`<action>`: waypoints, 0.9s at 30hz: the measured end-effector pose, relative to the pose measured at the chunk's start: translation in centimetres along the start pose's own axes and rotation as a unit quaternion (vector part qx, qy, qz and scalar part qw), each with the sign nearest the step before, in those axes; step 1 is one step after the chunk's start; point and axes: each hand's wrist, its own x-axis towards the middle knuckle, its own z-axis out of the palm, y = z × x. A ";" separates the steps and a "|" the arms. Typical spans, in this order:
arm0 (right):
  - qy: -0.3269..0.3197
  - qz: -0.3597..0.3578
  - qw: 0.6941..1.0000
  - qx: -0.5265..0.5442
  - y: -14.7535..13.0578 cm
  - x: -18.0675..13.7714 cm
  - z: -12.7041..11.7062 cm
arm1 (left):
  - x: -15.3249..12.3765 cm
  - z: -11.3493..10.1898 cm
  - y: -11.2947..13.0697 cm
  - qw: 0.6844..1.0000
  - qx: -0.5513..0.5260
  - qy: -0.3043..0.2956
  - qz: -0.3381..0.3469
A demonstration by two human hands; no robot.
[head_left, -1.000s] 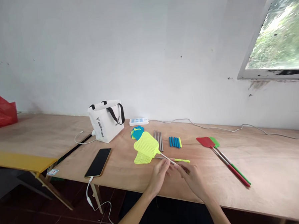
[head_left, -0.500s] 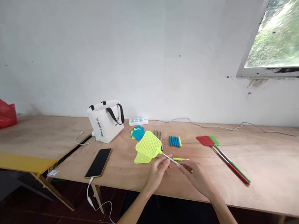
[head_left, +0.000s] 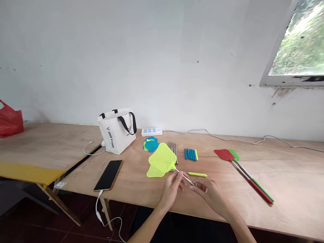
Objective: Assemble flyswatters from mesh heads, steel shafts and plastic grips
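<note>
Between my two hands is a yellow-green fly swatter [head_left: 162, 156] with a perforated head and a thin metal rod. My left hand [head_left: 173, 186] pinches the rod just below the head. At the rod's lower end, the fingers of my right hand [head_left: 207, 191] are closed on it; no coloured grip shows there. A second yellow-green fly swatter [head_left: 155, 170] lies partly beneath the held one, its handle pointing right. Behind them are several metal rods [head_left: 174, 150], a row of blue grips [head_left: 190, 154] with a yellow grip [head_left: 196, 155], and a pile of blue and yellow swatter heads [head_left: 151, 144].
A red fly swatter [head_left: 224, 154] and a green fly swatter [head_left: 235, 154] lie on the right of the wooden table [head_left: 298, 187]. To the left are a phone [head_left: 108, 175] on a cable, a white bag [head_left: 116, 134] and a power strip [head_left: 151, 132]. A red bag [head_left: 6, 120] sits farther left.
The right hand has shifted slightly down along the rod, and more of the lying swatter's yellow handle shows. The view has moved a little.
</note>
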 end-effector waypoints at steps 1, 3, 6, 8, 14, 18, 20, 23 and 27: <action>-0.005 0.000 1.000 0.001 0.1 0.0 0.0 | 0.0 0.0 0.0 1.000 0.004 0.004 0.001; -0.007 0.001 1.000 0.006 0.4 0.1 0.0 | 0.1 -0.2 -0.1 1.000 0.016 0.011 -0.001; 0.029 0.012 0.999 0.016 1.2 0.4 0.2 | 0.3 -0.5 -0.5 0.999 0.042 0.024 -0.018; 0.061 0.015 0.998 0.018 2.0 0.7 0.4 | 0.4 -0.6 -0.9 0.997 0.052 0.035 -0.037; 0.087 0.008 0.996 -0.027 4.1 1.5 1.5 | 0.2 -0.7 -0.5 0.974 0.019 -0.051 -0.219; 0.097 -0.009 0.993 -0.066 3.6 1.6 2.4 | -0.1 -1.4 0.9 0.957 0.073 -0.123 -0.253; 0.102 -0.022 0.989 -0.103 2.9 1.6 3.0 | -0.2 -1.8 1.0 0.944 0.113 -0.167 -0.263; 0.091 -0.047 0.983 -0.150 2.0 1.4 3.9 | -0.3 -2.0 0.5 0.934 0.184 -0.199 -0.234; 0.098 -0.052 0.980 -0.164 2.0 1.3 4.1 | -0.5 -2.1 -0.1 0.933 0.276 -0.180 -0.145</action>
